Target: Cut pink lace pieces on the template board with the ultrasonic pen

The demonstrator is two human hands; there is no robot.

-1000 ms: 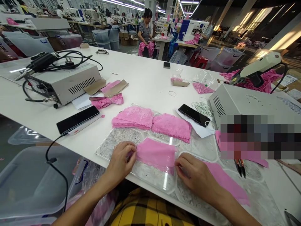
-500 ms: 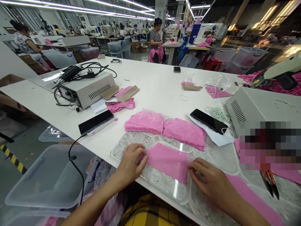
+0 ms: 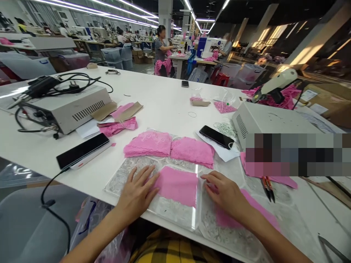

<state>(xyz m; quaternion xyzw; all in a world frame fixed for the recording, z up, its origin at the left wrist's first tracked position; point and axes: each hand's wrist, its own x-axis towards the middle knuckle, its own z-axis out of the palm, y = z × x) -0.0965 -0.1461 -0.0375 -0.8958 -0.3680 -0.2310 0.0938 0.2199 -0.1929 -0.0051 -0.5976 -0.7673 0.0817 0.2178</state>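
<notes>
A flat piece of pink fabric (image 3: 177,186) lies on the clear-covered grey mat (image 3: 178,216) in front of me. My left hand (image 3: 138,188) rests at its left edge, fingers spread and flat. My right hand (image 3: 221,188) hovers just off its right edge, fingers curved and apart, holding nothing I can see. Behind this piece sit two stacks of pink lace pieces, a left stack (image 3: 148,144) and a right stack (image 3: 192,150). Another pink fabric piece (image 3: 260,208) lies partly hidden under my right forearm.
A phone (image 3: 216,137) lies on white paper beside green elastic bands (image 3: 225,128). Orange-handled snips (image 3: 268,189) lie to the right. A second phone (image 3: 83,149) with a cable is at left, near a grey machine box (image 3: 74,109). Another box (image 3: 274,120) stands right.
My left hand has opened from a pinch and flattened at the fabric's left edge. My right hand has come off the right edge. The view has turned right.
</notes>
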